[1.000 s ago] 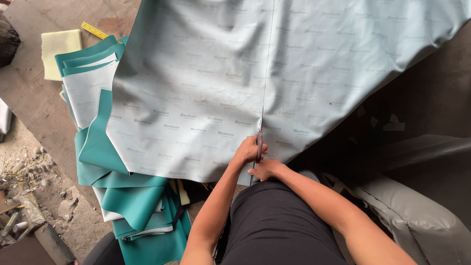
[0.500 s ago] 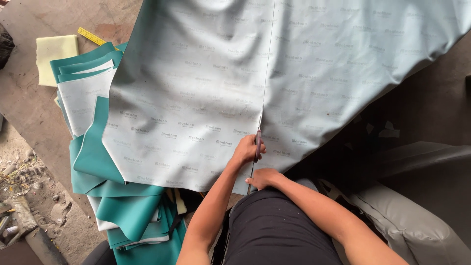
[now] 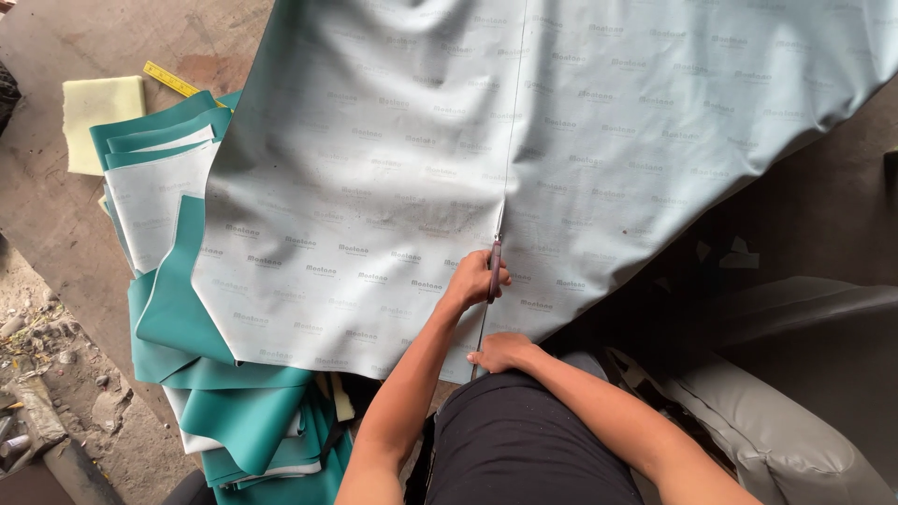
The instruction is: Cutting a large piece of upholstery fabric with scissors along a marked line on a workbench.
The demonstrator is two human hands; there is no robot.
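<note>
Compared with a second ago, my left hand (image 3: 475, 279) has pushed the scissors (image 3: 495, 254) farther up the drawn line on the pale sheet (image 3: 374, 168), away from my body, so the slit below the blades is longer. That hand is closed around the scissor handles, blades pointing ahead along the line. My right hand (image 3: 503, 352) has dropped back toward me and now rests closed on the sheet's near edge, just beside the slit, pinning the material. From this I judge the cut is started but most of the line ahead of the left hand remains uncut. Off to the left of my left hand lie stacked teal pieces (image 3: 187, 309), with a yellow ruler (image 3: 173, 81) and foam pad (image 3: 101, 117) beyond them.
</note>
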